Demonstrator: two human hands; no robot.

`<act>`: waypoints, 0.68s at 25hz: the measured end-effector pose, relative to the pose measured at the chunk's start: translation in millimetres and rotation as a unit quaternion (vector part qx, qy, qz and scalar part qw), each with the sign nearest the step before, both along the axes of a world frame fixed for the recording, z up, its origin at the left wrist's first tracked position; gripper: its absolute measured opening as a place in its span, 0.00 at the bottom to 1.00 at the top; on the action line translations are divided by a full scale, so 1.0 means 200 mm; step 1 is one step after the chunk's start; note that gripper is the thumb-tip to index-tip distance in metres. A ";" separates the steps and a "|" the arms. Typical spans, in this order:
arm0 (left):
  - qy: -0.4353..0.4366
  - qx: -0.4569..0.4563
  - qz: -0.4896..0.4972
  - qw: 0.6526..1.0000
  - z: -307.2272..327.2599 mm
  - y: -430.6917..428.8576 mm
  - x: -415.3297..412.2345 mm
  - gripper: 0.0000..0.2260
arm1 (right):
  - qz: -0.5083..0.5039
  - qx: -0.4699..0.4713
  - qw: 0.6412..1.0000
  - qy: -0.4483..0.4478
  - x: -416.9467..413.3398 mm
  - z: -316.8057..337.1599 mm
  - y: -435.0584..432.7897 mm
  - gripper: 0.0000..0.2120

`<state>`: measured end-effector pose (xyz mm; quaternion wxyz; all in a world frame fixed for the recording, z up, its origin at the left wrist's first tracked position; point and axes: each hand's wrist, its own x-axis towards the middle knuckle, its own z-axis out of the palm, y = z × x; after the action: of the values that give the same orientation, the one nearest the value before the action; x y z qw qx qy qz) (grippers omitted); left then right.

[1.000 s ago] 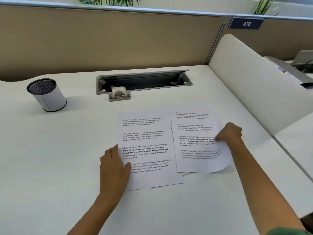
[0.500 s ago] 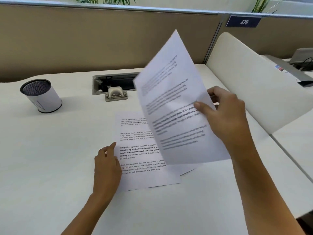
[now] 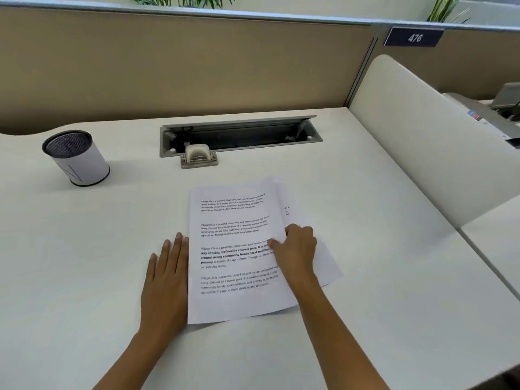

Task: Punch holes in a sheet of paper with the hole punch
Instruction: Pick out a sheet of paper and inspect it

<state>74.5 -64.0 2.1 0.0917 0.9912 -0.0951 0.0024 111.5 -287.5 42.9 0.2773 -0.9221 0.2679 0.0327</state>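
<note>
A printed sheet of paper [image 3: 233, 254] lies on top of other printed sheets in the middle of the white desk [image 3: 365, 277]. My right hand [image 3: 295, 249] rests on the top sheet's right edge, thumb on the page, fingers curled over that edge. My left hand [image 3: 166, 280] lies flat on the desk with fingers together, touching the stack's left edge. A lower sheet [image 3: 323, 266] sticks out to the right under my right hand. The beige hole punch [image 3: 198, 156] stands beyond the papers, just in front of the cable slot, untouched.
A mesh pen cup [image 3: 76, 157] wrapped in white paper stands at the far left. An open cable slot [image 3: 239, 135] is set into the desk behind the punch. A beige partition [image 3: 197, 66] closes the back, and a white divider [image 3: 422, 130] rises on the right.
My right hand lifted the right-hand sheet off the desk, swung it left and laid it on the left-hand sheet. My left hand slid off the paper to its left edge.
</note>
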 end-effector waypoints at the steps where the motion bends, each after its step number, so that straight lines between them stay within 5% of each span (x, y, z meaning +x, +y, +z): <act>1: -0.001 0.003 -0.003 1.000 -0.01 0.00 0.00 0.34 | -0.001 -0.030 0.999 0.021 0.00 0.00 0.03 0.21; 6: 0.000 0.007 -0.005 1.000 -0.02 0.01 0.01 0.34 | -0.023 -0.055 0.994 0.090 0.03 0.02 0.09 0.25; 10: -0.019 -0.024 0.021 0.999 -0.06 0.01 0.02 0.32 | -0.031 0.033 0.998 -0.034 0.03 0.05 0.03 0.12; 13: -0.027 -0.064 0.047 0.996 -0.09 0.00 0.03 0.30 | -0.063 0.015 0.994 -0.088 0.05 0.09 -0.07 0.20; 17: -0.027 -0.066 0.046 0.996 -0.09 0.01 0.03 0.29 | -0.044 -0.034 0.998 0.024 0.13 0.08 -0.22 0.22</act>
<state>80.7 -62.0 -16.7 0.1545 0.9858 -0.0519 0.0397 137.1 -332.2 59.4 0.2405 -0.9173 0.3157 0.0334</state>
